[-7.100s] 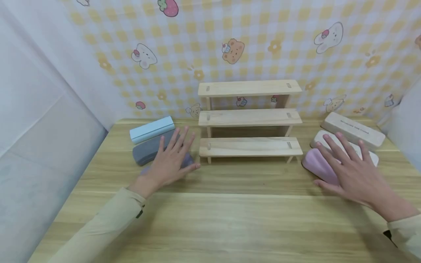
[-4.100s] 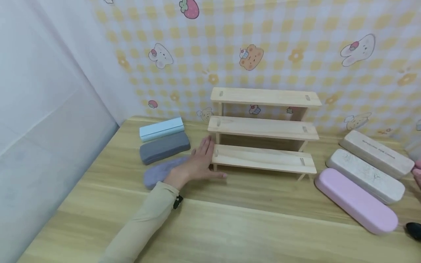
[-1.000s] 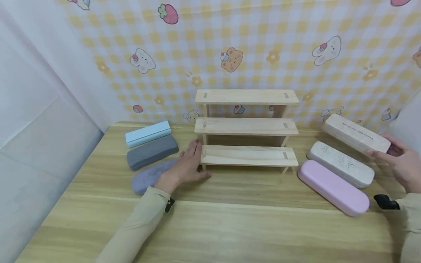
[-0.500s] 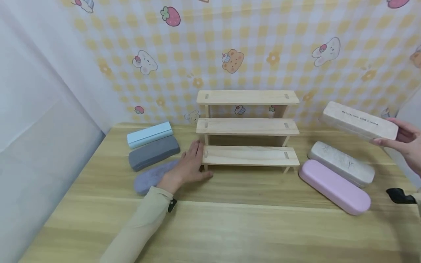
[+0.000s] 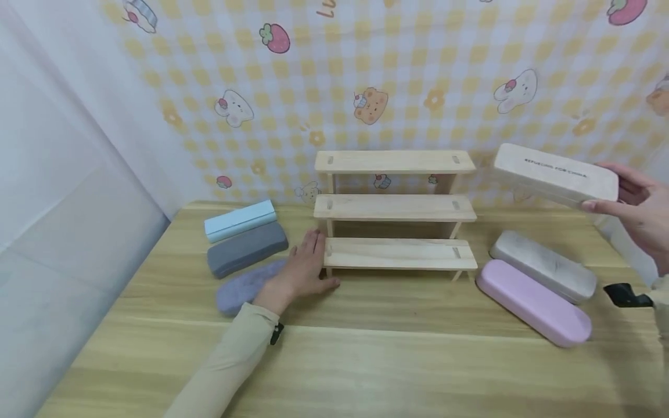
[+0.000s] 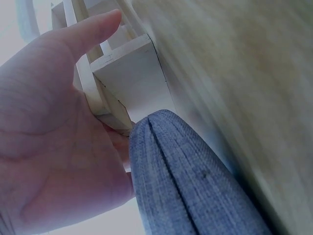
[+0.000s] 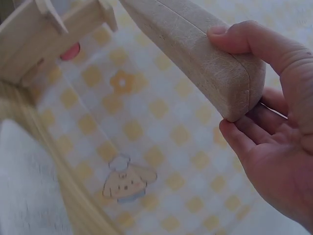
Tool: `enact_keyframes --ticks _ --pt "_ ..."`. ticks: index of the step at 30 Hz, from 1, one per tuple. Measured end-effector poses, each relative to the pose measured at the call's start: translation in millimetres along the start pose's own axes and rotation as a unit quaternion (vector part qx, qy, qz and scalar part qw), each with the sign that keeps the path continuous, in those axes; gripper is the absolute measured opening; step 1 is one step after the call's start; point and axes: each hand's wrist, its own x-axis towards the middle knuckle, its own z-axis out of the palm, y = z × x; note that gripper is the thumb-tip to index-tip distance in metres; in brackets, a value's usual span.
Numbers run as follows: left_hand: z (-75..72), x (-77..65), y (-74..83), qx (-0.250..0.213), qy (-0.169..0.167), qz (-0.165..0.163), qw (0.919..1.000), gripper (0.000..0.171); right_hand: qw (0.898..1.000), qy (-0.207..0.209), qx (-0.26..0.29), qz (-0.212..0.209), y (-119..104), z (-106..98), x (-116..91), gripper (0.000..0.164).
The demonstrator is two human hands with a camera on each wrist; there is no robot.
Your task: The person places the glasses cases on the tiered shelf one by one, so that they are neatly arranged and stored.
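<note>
My right hand [image 5: 645,215] pinches the near end of a beige glasses case [image 5: 556,174] with printed lettering, raised above the table's right side. In the right wrist view the thumb lies over the seam of this case [image 7: 195,54] and the fingers are beneath it. At the left end of a three-tier wooden shelf [image 5: 394,207], my left hand [image 5: 298,273] rests with straight fingers along the lowest tier. Its wrist partly covers a purple-blue fabric glasses case [image 5: 243,290], seen close in the left wrist view as a seamed case [image 6: 186,181].
A grey glasses case [image 5: 248,249] and a light blue one [image 5: 240,220] lie behind the purple-blue case. On the right lie a whitish marbled case [image 5: 546,267] and a pink one [image 5: 533,302]. A checked yellow curtain [image 5: 292,87] hangs behind the shelf.
From hovering over the left cases, my left hand has moved right to the shelf's end. My right hand has taken the beige case, lifted it off the table and carried it slightly left.
</note>
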Motion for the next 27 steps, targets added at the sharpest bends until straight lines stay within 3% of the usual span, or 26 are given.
enact_keyframes --ticks 5,11,16,20,27 --pt "1.7 -3.2 0.9 0.006 -0.008 0.006 0.9999 0.101 0.998 -0.043 0.018 0.033 -16 26 11 0.065" --pt "0.4 -5.6 0.1 -0.006 0.012 0.003 0.9999 0.098 0.989 -0.091 0.074 0.088 -27 70 33 0.064" --pt "0.5 -5.4 -0.8 -0.012 0.008 -0.004 0.9999 0.102 0.99 -0.115 0.032 0.078 -26 113 52 0.061" --pt "4.8 -5.0 -1.6 -0.004 0.015 -0.018 0.9997 0.101 0.99 -0.121 0.038 0.063 -18 145 66 0.061" --pt "4.1 -1.6 -2.1 0.03 0.045 -0.024 0.9982 0.092 0.99 -0.123 -0.001 0.07 -13 180 88 0.063"
